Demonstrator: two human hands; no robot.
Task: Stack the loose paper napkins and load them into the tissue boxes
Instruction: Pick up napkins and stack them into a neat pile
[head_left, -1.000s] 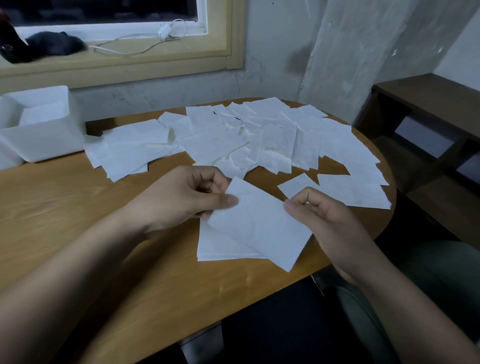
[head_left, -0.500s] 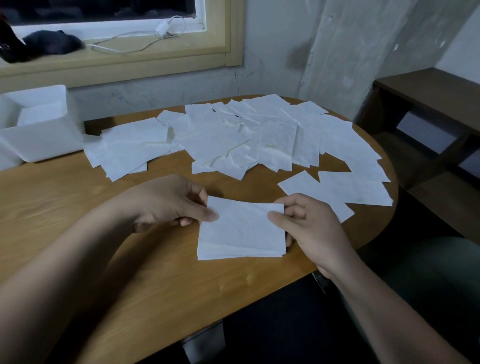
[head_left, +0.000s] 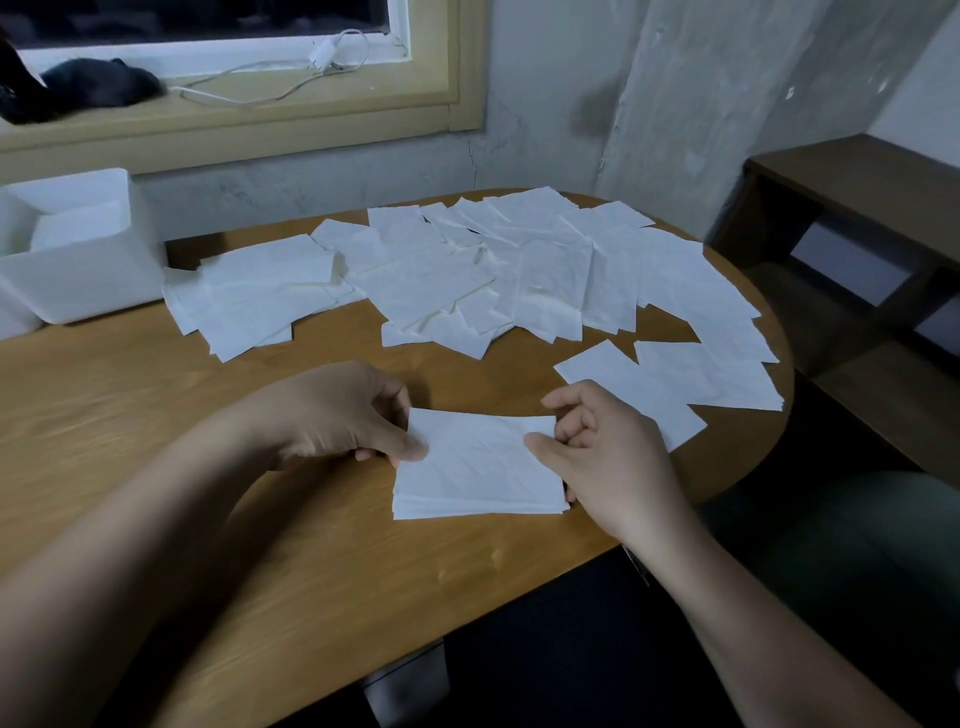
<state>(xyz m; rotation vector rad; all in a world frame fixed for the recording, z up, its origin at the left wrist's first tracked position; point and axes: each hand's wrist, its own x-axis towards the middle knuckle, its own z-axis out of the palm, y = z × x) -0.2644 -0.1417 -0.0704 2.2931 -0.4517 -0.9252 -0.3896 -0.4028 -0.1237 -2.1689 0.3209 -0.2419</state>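
Observation:
A small stack of white paper napkins lies on the wooden table near its front edge. My left hand pinches the stack's left edge, thumb on top. My right hand holds the right edge with its thumb on top and fingers curled at the far corner. Several loose napkins are spread across the far half of the table. A white tissue box, open at the top with napkins inside, stands at the far left.
Two loose napkins lie just right of my right hand, near the table's rounded edge. A dark wooden shelf unit stands to the right. On the window sill lie a white cable and a dark object.
The tilted napkin that both hands held above the stack has been laid flat and squared onto it. Both hands have come down to the stack's edges.

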